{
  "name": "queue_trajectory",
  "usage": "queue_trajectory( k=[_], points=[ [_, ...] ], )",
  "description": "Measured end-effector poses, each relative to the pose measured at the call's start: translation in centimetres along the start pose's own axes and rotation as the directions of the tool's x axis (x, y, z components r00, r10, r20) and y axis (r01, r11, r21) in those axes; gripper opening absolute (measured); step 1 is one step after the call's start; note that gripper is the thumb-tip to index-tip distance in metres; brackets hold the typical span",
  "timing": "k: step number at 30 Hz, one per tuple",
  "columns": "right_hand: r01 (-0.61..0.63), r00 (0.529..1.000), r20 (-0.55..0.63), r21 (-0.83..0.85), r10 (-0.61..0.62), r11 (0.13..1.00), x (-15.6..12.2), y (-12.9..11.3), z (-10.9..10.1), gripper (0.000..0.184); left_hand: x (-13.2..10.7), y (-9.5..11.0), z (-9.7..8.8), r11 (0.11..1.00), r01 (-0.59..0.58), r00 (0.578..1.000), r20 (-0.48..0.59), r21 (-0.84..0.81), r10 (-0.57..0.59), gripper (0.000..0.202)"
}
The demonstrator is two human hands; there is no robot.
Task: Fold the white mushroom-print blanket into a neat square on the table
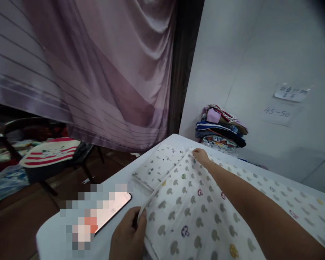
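A white cloth (195, 213) printed with grey, green, yellow and red mushrooms stretches across the white table. My left hand (128, 231) pinches its near left edge between thumb and fingers. Farther off, my right hand (200, 156) grips the cloth's far corner, and the edge runs taut between both hands. More of the same mushroom print lies along the right side of the table, beyond my right arm. Behind the held edge rests a folded white cloth (159, 164) with small dark plant-like motifs, partly covered by the mushroom cloth.
A phone (115, 211), partly blurred out, lies on the white table (54, 225). Folded fabrics (220, 126) are piled against the wall, which carries two handwritten paper notes (276, 116). A pink-purple curtain (119, 72) hangs behind. At left stands a chair (40, 173) with a red-striped cushion.
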State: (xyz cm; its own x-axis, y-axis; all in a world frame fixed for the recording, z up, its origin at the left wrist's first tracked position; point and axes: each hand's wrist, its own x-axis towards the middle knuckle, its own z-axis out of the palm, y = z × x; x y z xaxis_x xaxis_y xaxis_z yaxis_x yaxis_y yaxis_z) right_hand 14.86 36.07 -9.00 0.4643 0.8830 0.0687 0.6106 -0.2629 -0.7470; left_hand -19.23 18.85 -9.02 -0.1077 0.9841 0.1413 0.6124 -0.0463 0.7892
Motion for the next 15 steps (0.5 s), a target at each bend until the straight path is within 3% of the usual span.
queue_trajectory(
  k=[2, 4, 5, 7, 10, 12, 15],
  points=[
    [-0.016, 0.998, 0.059, -0.035, 0.018, 0.999, -0.6, -0.7, 0.4, 0.020, -0.2, -0.2, 0.1, 0.998, -0.068, 0.998, 0.001, 0.014, 0.068, 0.025],
    [-0.038, 0.990, 0.133, -0.062, 0.046, 0.997, -1.3, -1.7, 1.0, 0.028, -0.3, -0.5, 0.4, 0.974, -0.225, 0.974, 0.026, 0.001, 0.224, 0.023],
    [-0.047, 0.984, 0.170, -0.078, 0.060, 0.996, -1.6, -2.3, 1.3, 0.033, -0.4, -0.6, 0.6, 0.943, -0.331, 0.942, 0.046, -0.016, 0.332, 0.020],
    [-0.080, 0.963, 0.246, -0.125, 0.109, 0.989, -2.1, -3.5, 1.9, 0.040, -0.5, -0.8, 0.9, 0.846, -0.530, 0.840, 0.095, -0.061, 0.534, 0.014],
    [-0.179, 0.915, 0.330, -0.179, 0.231, 0.967, -2.6, -4.7, 2.6, 0.037, -0.6, -0.9, 1.1, 0.735, -0.666, 0.715, 0.173, -0.127, 0.678, 0.009],
    [-0.239, 0.887, 0.362, -0.170, 0.286, 0.956, -2.8, -5.0, 2.6, 0.028, -0.7, -0.8, 1.1, 0.720, -0.679, 0.698, 0.180, -0.143, 0.694, 0.010],
    [-0.262, 0.884, 0.374, -0.099, 0.280, 0.960, -3.5, -4.8, 2.1, 0.017, -0.7, -0.7, 0.9, 0.734, -0.668, 0.723, 0.128, -0.122, 0.679, 0.008]
  ],
)
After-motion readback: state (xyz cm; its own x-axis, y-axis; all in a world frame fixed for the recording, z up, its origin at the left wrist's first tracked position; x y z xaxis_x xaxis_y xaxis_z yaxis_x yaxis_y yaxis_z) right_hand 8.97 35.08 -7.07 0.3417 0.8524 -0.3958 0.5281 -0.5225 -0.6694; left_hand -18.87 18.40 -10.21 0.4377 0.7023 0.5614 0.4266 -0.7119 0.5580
